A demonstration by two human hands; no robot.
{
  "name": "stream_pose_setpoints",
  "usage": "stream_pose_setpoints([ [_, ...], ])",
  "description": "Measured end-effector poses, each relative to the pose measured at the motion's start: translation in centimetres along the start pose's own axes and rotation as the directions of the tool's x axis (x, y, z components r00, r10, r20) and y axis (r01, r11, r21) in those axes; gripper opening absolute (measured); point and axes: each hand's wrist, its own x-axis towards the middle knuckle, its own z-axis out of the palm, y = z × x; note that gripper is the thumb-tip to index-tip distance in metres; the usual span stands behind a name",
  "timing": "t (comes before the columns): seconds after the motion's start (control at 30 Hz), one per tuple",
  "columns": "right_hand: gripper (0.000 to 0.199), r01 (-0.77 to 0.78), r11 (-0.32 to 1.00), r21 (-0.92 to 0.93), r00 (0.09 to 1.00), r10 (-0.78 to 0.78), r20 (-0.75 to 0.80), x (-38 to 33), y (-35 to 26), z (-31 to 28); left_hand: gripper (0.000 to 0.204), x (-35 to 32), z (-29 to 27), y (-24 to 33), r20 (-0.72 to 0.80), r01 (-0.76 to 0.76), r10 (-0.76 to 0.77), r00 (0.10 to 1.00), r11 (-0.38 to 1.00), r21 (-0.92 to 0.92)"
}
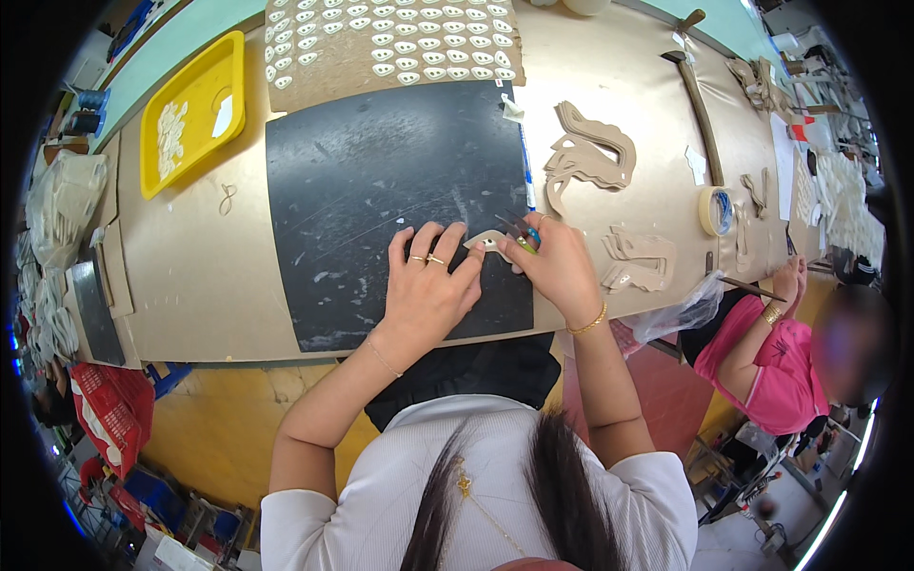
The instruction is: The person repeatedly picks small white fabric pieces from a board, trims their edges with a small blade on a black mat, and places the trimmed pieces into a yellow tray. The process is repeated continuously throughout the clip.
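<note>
A small cream, curved piece (490,237) with dark openings sits over the black mat (381,171), between my two hands. My left hand (426,281) pinches its left end with thumb and index finger; the other fingers rest bent on the mat. My right hand (562,266) has its thumb and finger at the piece's right end. Tucked in that same hand is a small green-handled tool (520,229) with two thin dark points, pointing up and left. Its exact kind is partly hidden by my fingers.
Beyond the mat lies a brown board (324,90) with rows of small white pieces. A yellow tray (238,86) is at left. Stacked beige cutouts (609,157), a hammer (700,114) and a tape roll (714,211) are at right. A person in pink (776,371) sits far right.
</note>
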Motion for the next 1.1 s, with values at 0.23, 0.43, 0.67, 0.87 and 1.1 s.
stream_pose_setpoints([
  [0.23,0.037,0.179,0.961,-0.212,0.953,-0.223,-0.204,-0.3,0.2,0.5,0.033,-0.1,0.1,0.3,-0.030,0.019,-0.019,0.999,1.000,-0.010],
  [0.43,0.041,0.099,0.986,-0.137,0.972,-0.125,-0.200,0.3,-0.1,0.9,0.033,-0.3,0.7,0.8,-0.046,0.061,-0.061,0.997,0.998,-0.008],
  [0.67,0.047,0.182,0.983,0.005,0.941,-0.172,-0.292,1.2,2.0,2.7,0.035,-0.5,1.0,0.8,-0.060,0.063,-0.064,0.996,0.998,-0.013],
  [0.87,0.052,0.081,0.997,0.021,0.964,-0.073,-0.256,0.8,0.6,2.5,0.033,-0.5,1.3,0.7,-0.073,0.052,-0.052,0.996,0.999,-0.006],
  [1.1,0.043,0.250,0.968,-0.025,0.851,-0.232,-0.470,0.3,1.2,2.8,0.038,-0.7,1.3,0.1,-0.047,0.052,-0.056,0.997,0.996,-0.075],
])
